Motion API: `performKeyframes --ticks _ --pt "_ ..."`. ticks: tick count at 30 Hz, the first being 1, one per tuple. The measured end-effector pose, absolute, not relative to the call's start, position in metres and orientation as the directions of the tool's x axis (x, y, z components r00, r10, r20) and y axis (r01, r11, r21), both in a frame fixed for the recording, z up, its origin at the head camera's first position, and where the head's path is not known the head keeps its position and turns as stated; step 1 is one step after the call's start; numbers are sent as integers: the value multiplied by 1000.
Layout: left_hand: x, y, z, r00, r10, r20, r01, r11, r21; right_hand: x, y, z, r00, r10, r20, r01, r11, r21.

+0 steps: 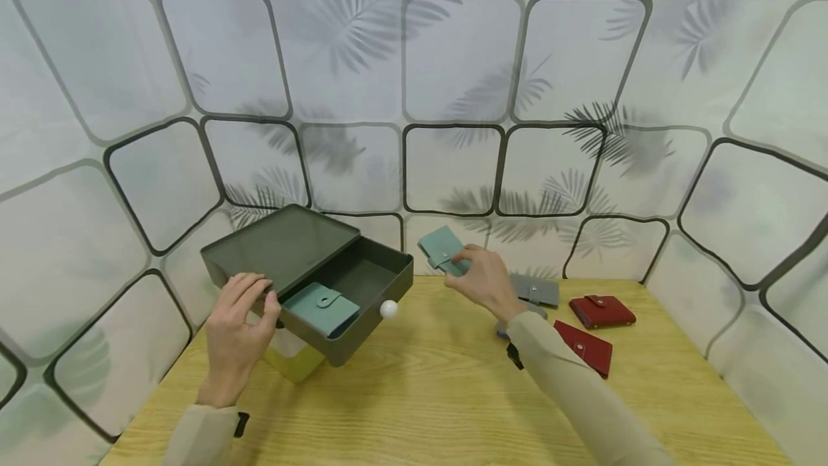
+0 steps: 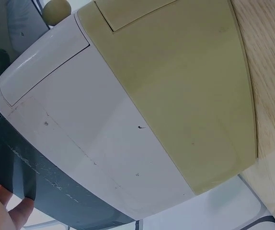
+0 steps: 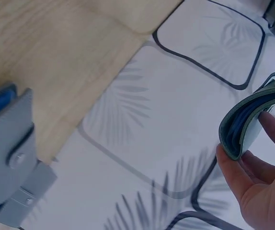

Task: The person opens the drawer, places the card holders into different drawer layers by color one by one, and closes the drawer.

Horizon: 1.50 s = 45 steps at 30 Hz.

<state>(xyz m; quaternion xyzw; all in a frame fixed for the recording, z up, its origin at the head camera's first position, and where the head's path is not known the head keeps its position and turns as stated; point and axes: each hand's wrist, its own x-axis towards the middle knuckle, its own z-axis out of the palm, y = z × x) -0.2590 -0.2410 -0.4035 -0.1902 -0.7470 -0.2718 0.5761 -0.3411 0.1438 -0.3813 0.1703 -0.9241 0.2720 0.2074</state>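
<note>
My right hand (image 1: pixel 484 280) pinches a teal card wallet (image 1: pixel 442 244) between thumb and fingers, raised above the table's back edge. In the right wrist view the held wallet (image 3: pixel 245 120) shows a bent side with darker blue inside. A second teal wallet (image 1: pixel 321 308), fastened with a snap strap, lies in the pulled-out dark grey drawer (image 1: pixel 371 272). My left hand (image 1: pixel 238 329) rests at the near left side of the small drawer cabinet (image 1: pixel 281 243), its fingers touching the grey top. In the left wrist view, its fingertips (image 2: pixel 22 211) lie against the dark top tier.
Grey wallets (image 1: pixel 540 290) lie behind my right forearm, partly hidden by it. Two red wallets (image 1: pixel 601 311) are farther right on the wooden table (image 1: pixel 420 408). A white round knob (image 1: pixel 389 309) sticks out from the drawer front. Patterned cloth (image 1: pixel 453 63) surrounds the table.
</note>
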Motion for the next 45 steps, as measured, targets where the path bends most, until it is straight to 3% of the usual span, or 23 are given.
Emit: performKeyframes --ticks 7,19,30,45 --pt "-260 -241 -405 -247 -31 968 604 776 179 -336 132 -355 -819 -244 519 -496 755 -428" --pt "-260 -240 -404 -252 -30 967 600 779 180 -319 105 -327 -816 -362 450 -565 662 -492" --pt "-260 -239 -405 -237 -38 971 597 782 177 -317 81 -306 -784 -543 301 -617 629 -473" --pt "-261 -239 -406 -223 -46 974 606 776 176 -322 50 -291 -783 -594 184 -613 685 -393"
